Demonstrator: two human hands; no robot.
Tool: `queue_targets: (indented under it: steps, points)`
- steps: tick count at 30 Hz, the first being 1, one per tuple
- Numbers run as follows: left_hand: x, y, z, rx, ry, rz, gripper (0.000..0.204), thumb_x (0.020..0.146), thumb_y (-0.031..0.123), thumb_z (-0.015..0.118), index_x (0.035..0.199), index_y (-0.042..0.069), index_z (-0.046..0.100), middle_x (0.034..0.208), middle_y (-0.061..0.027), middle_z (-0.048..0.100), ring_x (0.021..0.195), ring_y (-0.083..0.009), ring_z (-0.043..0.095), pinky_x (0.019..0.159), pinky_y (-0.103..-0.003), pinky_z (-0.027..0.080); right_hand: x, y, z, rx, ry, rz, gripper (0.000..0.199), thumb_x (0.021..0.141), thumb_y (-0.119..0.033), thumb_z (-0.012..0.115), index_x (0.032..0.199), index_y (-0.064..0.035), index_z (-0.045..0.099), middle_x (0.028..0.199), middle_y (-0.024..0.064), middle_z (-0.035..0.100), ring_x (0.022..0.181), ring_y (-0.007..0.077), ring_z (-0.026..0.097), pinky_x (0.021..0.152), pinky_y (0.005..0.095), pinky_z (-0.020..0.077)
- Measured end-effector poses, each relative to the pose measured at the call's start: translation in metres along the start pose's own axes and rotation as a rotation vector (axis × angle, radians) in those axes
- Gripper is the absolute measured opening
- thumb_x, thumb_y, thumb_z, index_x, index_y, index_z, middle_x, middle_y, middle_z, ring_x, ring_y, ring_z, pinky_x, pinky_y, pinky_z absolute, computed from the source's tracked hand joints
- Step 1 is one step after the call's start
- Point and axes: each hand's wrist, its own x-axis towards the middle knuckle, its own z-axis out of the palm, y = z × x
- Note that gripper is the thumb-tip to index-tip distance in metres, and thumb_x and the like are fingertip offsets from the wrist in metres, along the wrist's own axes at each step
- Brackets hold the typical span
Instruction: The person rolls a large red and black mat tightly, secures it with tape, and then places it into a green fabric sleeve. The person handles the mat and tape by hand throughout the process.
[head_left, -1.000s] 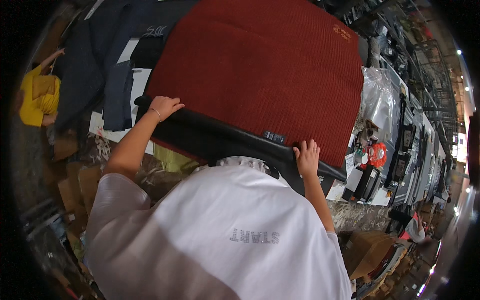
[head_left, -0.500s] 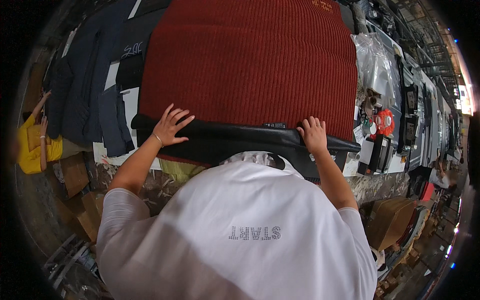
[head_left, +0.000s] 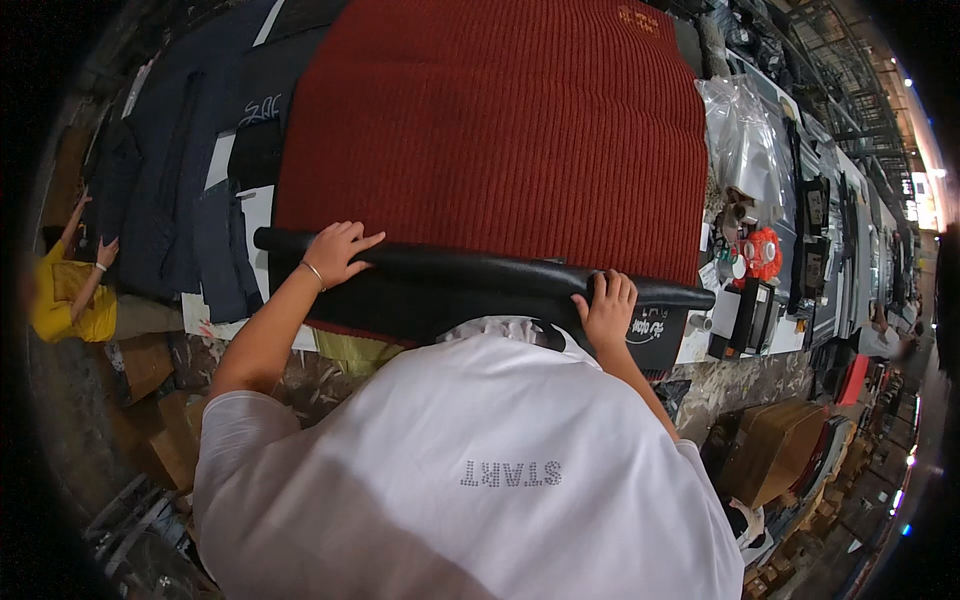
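A large dark red ribbed mat [head_left: 490, 130] lies spread in front of me. Its near end is turned over into a black tube-like roll [head_left: 470, 268], with flat black backing [head_left: 385, 305] on the near side. On the left part of the roll rests my left hand [head_left: 338, 254], its fingers bent over the top and the thumb held apart. My right hand [head_left: 608, 308] presses on the roll further right, fingers spread and pointing away from me. Neither hand is closed round anything. White printing shows on the backing beside my right wrist.
Dark mats [head_left: 175, 190] are stacked at the left, where a co-worker in a yellow shirt [head_left: 78, 300] stands. Clear plastic wrap [head_left: 745, 125], an orange-red item [head_left: 762, 252] and black boxes [head_left: 752, 315] lie at the right. A cardboard box [head_left: 775, 455] stands lower right.
The folded edge has become a rounder, tighter roll. My right hand has shifted left and nearer to me, and my left hand's fingers have drawn closer together. More white printing shows on the backing.
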Motion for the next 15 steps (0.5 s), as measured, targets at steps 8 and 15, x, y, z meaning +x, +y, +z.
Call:
queue_targets:
  steps: [8, 15]
  points:
    - [0.035, -0.009, -0.044, -0.147, -0.078, -0.237, 0.049, 0.091, 0.036, 0.075, 0.131, 0.018, 0.052, 0.128, -0.0100, 0.056, 0.131, -0.0345, 0.045, 0.111, -0.046, 0.034, 0.089, 0.027, -0.006, 0.065, -0.037, -0.074, 0.033, 0.100, -0.039, 0.062, 0.087, -0.0081, 0.064, 0.085, 0.0112, 0.065, 0.084, 0.0328, 0.066, 0.074, 0.0447, 0.0528]
    - [0.062, 0.068, 0.029, 0.102, 0.348, -0.064, 0.061, 0.091, 0.039, 0.073, 0.145, 0.025, 0.046, 0.137, -0.0056, 0.044, 0.133, -0.0280, 0.041, 0.111, -0.052, 0.031, 0.125, 0.031, 0.008, 0.003, -0.206, -0.013, 0.040, 0.105, -0.042, 0.053, 0.091, -0.0076, 0.066, 0.087, 0.0145, 0.072, 0.086, 0.0353, 0.070, 0.077, 0.0469, 0.0557]
